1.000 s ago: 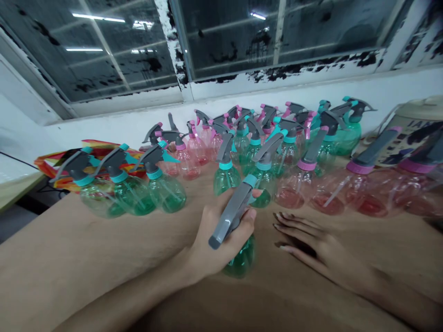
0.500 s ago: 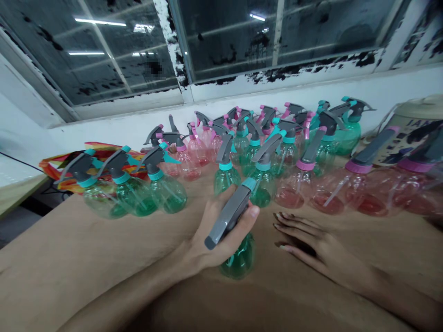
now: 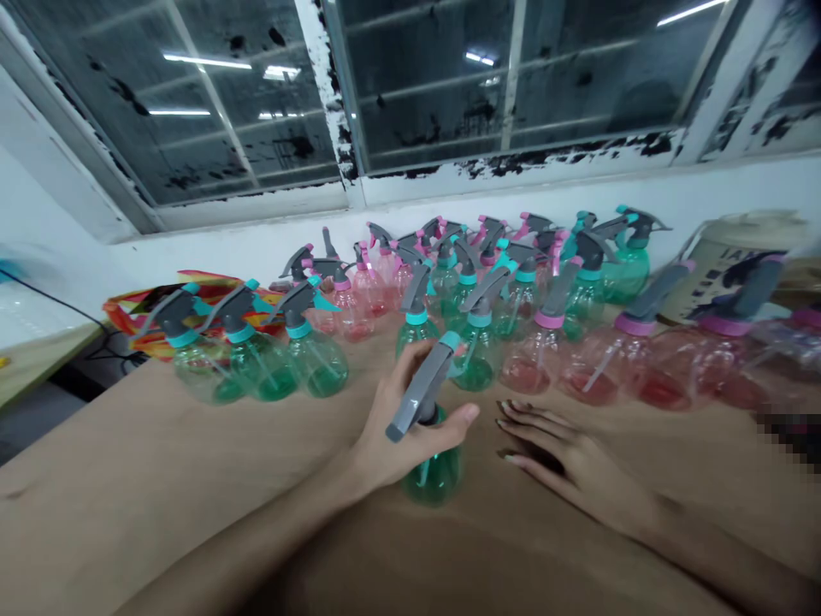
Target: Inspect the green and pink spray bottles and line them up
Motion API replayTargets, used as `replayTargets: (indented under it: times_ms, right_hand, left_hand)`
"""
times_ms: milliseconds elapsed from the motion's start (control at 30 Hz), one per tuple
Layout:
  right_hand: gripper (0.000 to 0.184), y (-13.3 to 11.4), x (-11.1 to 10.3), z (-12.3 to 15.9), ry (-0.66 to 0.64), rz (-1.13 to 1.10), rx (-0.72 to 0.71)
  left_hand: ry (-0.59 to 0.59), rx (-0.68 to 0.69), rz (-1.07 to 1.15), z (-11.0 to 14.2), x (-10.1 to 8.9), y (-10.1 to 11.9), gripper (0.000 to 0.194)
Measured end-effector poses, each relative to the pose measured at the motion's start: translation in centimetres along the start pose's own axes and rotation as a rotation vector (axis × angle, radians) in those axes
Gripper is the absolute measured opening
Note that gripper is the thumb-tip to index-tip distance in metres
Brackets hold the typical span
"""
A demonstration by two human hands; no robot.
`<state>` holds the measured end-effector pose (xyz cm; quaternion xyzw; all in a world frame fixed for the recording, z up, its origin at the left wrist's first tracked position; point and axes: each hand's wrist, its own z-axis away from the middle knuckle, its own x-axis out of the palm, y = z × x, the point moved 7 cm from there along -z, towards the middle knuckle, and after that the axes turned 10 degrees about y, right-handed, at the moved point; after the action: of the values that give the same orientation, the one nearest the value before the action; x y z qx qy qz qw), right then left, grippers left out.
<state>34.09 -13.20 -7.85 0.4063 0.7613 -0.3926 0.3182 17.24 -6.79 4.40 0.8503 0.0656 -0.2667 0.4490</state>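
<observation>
A clear green spray bottle point(image 3: 434, 470) with a grey and teal spray head stands on the table in front of me. My left hand point(image 3: 401, 423) curves around its neck, with the thumb stretched out and apart from the fingers. The fingers behind the spray head are partly hidden. My right hand point(image 3: 570, 458) rests on the table to the right of this bottle, its fingers extended and holding nothing. Just beyond my hands stand a green spray bottle point(image 3: 475, 368) and a pink spray bottle point(image 3: 529, 372).
Three green spray bottles point(image 3: 321, 368) stand to the left, before a red and yellow wrapper point(image 3: 147, 308). Several pink and green bottles fill the back and right of the wooden table point(image 3: 256, 462). A printed beige container point(image 3: 711, 248) stands at the back right, beneath the windows.
My left hand has loosened around the bottle, and its thumb has come away from the spray head. The spray head stands a little more upright. My right hand stays on the table.
</observation>
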Motion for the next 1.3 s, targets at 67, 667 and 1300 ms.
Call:
replayTargets:
  times_ms: [67, 667, 1300]
  right_hand:
    - [0.042, -0.2, -0.2, -0.2, 0.012, -0.008, -0.007]
    - [0.034, -1.0, -0.9, -1.0, 0.017, 0.008, 0.010]
    - [0.079, -3.8, 0.8, -14.4, 0.119, -0.143, 0.438]
  left_hand:
    - [0.025, 0.019, -0.040, 0.3, -0.1, -0.2, 0.051]
    - [0.096, 0.072, -0.466, 4.2, -6.0, -4.5, 0.031]
    - [0.211, 0.108, -0.497, -2.4, -7.4, -9.2, 0.036]
